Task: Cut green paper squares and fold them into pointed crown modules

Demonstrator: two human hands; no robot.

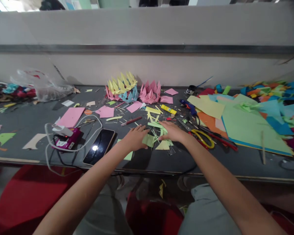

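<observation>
**Your two hands close in around a loose heap of green paper strips**

Your left hand [136, 138] is open and palm down, fingers spread toward the green paper strips [163, 130] lying between it and your right hand [171, 131]. Your right hand bends over the heap's right edge, its fingers at the strips; you can't tell from here whether they pinch any or only rest there.

The strips are pale green, narrow and uneven in length, and they cross one another at odd angles. One broader strip lies across the top, and the light catches it more brightly than the pieces underneath. Just off your left fingertips sits a flat green piece [149, 140], wider than the strips, and a pale yellow-green scrap [163, 145] lies on the near side of your right fingers.

Beyond your left hand is a reddish pen [131, 121], lying at a slant. Farther out stand the folded paper crowns, yellow [122, 85], blue [129, 95] and pink [150, 93], with pointed tips. A yellow glue stick [168, 109] lies beyond your right hand, and yellow looped handles [212, 141] lie to its right. Left of your left hand, a dark-screened phone [99, 147] reflects a bright spot.
</observation>
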